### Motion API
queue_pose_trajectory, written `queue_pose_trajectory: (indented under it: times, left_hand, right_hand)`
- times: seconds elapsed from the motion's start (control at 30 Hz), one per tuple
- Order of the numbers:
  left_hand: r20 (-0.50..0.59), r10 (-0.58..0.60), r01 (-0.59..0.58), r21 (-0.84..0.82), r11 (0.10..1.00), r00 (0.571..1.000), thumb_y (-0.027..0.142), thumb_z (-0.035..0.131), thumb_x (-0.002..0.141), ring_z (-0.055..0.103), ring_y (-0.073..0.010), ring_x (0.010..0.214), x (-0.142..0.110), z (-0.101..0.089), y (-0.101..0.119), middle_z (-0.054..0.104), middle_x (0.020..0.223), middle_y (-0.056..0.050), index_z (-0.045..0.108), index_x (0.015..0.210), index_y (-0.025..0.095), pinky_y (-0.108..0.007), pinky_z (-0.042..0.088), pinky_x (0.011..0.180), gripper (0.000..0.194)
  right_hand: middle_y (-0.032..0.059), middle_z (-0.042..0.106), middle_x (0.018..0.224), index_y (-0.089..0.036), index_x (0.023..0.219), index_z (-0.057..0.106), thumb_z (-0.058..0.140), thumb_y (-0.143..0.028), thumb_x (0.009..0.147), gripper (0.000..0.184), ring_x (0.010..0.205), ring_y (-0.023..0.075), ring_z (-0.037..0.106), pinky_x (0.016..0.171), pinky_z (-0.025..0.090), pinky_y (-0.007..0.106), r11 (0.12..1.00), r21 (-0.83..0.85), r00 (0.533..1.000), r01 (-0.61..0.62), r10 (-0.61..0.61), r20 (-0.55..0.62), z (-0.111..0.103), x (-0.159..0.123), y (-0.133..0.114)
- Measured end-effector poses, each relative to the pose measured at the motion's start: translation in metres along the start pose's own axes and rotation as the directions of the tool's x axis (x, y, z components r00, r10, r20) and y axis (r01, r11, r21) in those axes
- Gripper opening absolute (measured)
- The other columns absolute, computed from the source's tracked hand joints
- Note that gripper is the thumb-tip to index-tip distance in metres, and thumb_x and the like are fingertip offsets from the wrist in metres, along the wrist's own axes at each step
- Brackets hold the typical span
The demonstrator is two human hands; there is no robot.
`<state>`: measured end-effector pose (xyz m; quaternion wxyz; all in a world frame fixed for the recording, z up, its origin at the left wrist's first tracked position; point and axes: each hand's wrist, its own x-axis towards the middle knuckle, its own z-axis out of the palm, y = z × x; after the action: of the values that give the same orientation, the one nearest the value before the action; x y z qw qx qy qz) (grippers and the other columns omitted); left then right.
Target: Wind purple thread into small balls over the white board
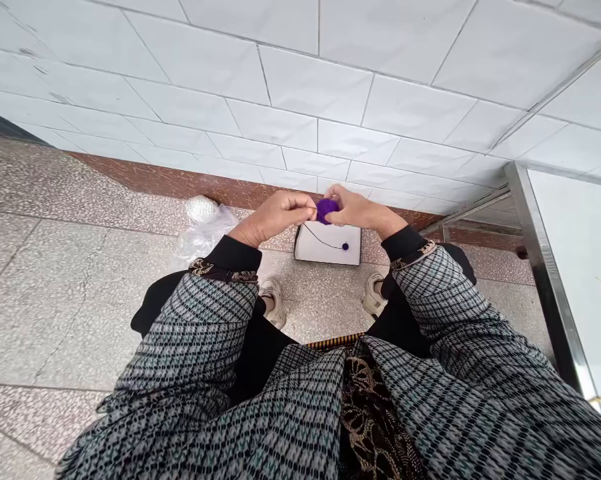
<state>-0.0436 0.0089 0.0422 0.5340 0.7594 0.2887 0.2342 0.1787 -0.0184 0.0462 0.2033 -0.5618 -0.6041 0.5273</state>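
Observation:
My right hand [353,207] is closed around a purple ball of yarn [325,209], with the fingers curved over its top and right side. Close against the ball's left side, my left hand [283,215] pinches a strand of dark yarn [323,241] between thumb and forefinger. From there the strand hangs down and curves right to a small dark purple ball [345,246]. That small ball lies in a shallow white box [325,252] with a dark rim, on the floor below my hands.
A ball of white yarn [201,209] and a clear plastic bag [200,240] lie on the speckled floor [105,293] to the left. The tiled wall [290,120] rises ahead. A metal-framed white table [575,267] stands at the right. My shoes [275,301] flank the box.

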Motion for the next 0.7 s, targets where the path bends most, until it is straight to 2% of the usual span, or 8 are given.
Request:
queue_pose_trajectory:
  times: [0.07,0.17,0.3,0.4,0.47,0.57,0.63,0.7]
  left_hand:
    - [-0.1,-0.012,0.008,-0.045,0.999,0.995,0.029,0.063,0.087,0.046,-0.0115,0.06,0.002,-0.004,-0.001,0.053,0.061,0.002,0.065,0.071,0.017,-0.025,0.041,0.064,0.02]
    - [-0.239,-0.084,0.067,-0.076,0.995,0.967,0.028,0.063,0.086,0.044,-0.0114,0.058,0.007,-0.002,-0.01,0.051,0.058,0.003,0.061,0.069,0.017,-0.025,0.038,0.061,0.021]
    - [-0.138,-0.184,0.18,-0.038,0.983,0.973,0.027,0.061,0.083,0.042,-0.0102,0.053,0.013,0.01,-0.021,0.049,0.057,0.004,0.064,0.071,0.017,-0.024,0.035,0.058,0.016]
    - [0.153,-0.125,0.124,0.019,0.992,0.98,0.032,0.063,0.086,0.048,-0.0109,0.059,0.01,0.017,-0.017,0.056,0.064,0.002,0.071,0.077,0.016,-0.025,0.039,0.061,0.02]
    - [0.235,-0.062,0.057,0.027,0.998,0.97,0.035,0.065,0.088,0.052,-0.0114,0.063,0.007,0.015,-0.011,0.06,0.068,0.0,0.073,0.08,0.016,-0.025,0.041,0.064,0.022]
    - [0.079,-0.019,0.019,-0.004,1.0,0.997,0.032,0.065,0.088,0.052,-0.0111,0.064,0.003,0.007,-0.007,0.063,0.071,0.0,0.072,0.079,0.016,-0.024,0.041,0.065,0.019]
    - [-0.081,-0.043,0.041,-0.023,0.999,0.996,0.028,0.065,0.089,0.049,-0.0107,0.063,0.004,0.002,-0.009,0.06,0.068,0.001,0.069,0.076,0.016,-0.024,0.041,0.064,0.018]
    - [-0.176,-0.096,0.092,-0.032,0.995,0.98,0.027,0.064,0.09,0.045,-0.0103,0.059,0.006,0.002,-0.014,0.054,0.062,0.003,0.065,0.072,0.016,-0.024,0.04,0.063,0.021]
  right_hand:
    - [-0.0035,0.06,0.082,-0.019,0.106,0.05,0.072,-0.005,0.078,0.039,0.061,0.0088,0.053,0.054,0.045,0.022,1.0,0.005,0.982,-0.004,0.003,0.186,-0.002,-0.004,0.0]
    - [0.0004,0.063,0.1,-0.02,0.11,0.049,0.076,-0.013,0.074,0.045,0.073,0.0096,0.061,0.065,0.055,0.023,0.951,0.298,0.928,0.086,-0.185,0.323,-0.005,-0.01,-0.003]
    - [0.0021,0.06,0.113,-0.023,0.115,0.043,0.083,-0.03,0.075,0.057,0.086,0.0102,0.065,0.078,0.059,0.026,0.776,0.579,0.945,0.25,-0.326,0.028,-0.009,-0.007,-0.007]
    - [0.0018,0.059,0.111,-0.024,0.112,0.041,0.077,-0.026,0.081,0.048,0.081,0.0086,0.061,0.072,0.056,0.023,0.838,0.47,0.957,0.279,-0.201,-0.21,-0.009,0.001,-0.003]
    - [0.001,0.059,0.103,-0.022,0.108,0.043,0.075,-0.017,0.08,0.043,0.075,0.0081,0.057,0.062,0.049,0.02,0.937,0.286,0.96,0.199,-0.127,-0.25,-0.007,0.004,0.003]
    - [-0.0009,0.059,0.089,-0.02,0.104,0.048,0.074,-0.01,0.075,0.04,0.066,0.0088,0.053,0.054,0.043,0.02,0.997,0.062,0.998,0.046,-0.049,0.041,-0.005,0.002,0.007]
    - [-0.0004,0.061,0.091,-0.02,0.105,0.049,0.074,-0.011,0.074,0.041,0.067,0.0094,0.056,0.056,0.048,0.022,0.989,0.135,0.954,0.051,-0.089,0.287,-0.005,-0.003,0.005]
    - [0.0016,0.063,0.101,-0.021,0.109,0.047,0.076,-0.015,0.074,0.046,0.074,0.0102,0.062,0.065,0.054,0.023,0.928,0.35,0.92,0.124,-0.24,0.309,-0.006,-0.006,0.001]
